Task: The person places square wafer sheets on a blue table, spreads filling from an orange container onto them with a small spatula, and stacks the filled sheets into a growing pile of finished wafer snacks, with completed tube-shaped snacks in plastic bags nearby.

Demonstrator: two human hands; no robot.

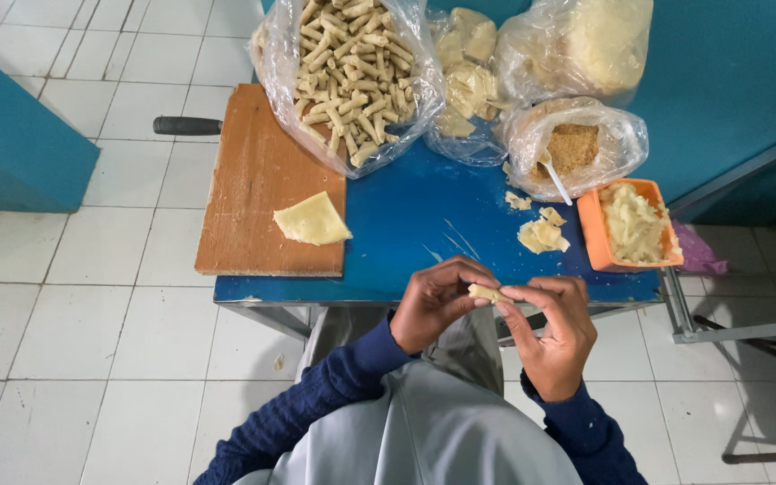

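Your left hand [433, 310] and right hand [550, 328] pinch a small dough roll [489, 292] between fingertips; squeeze unevenly and it may split or drop beneath your fingers.

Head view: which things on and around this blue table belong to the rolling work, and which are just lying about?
In use:
left hand and right hand, both pinching the small roll
wrapper sheet on the wooden board
orange tub of filling
bag of finished rolls

Lying about:
black handle
pink scrap
metal frame
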